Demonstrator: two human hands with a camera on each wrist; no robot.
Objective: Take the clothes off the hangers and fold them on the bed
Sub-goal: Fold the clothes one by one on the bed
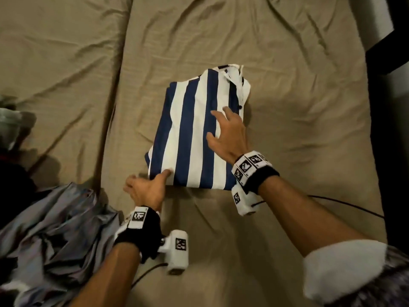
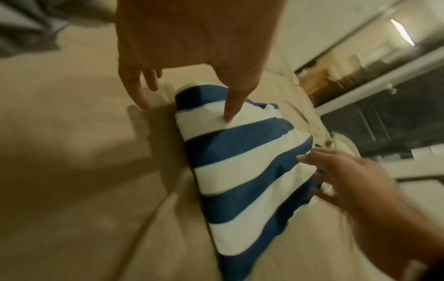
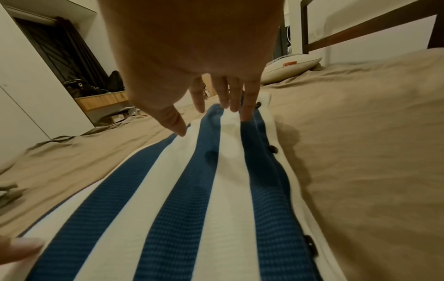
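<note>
A blue-and-white striped shirt lies folded into a rectangle on the tan bed sheet. My left hand is at its near left corner, thumb pressing on the white stripe, the other fingers spread over the sheet. In the left wrist view the left hand has one finger on the striped shirt. My right hand lies flat on the shirt's right half with straight spread fingers. The right wrist view shows the right hand with fingertips on the striped shirt near its black buttons.
A crumpled grey garment lies at the bed's near left. Dark items sit at the left edge. A dark bed frame runs along the right side. A pillow rests at the far end of the bed.
</note>
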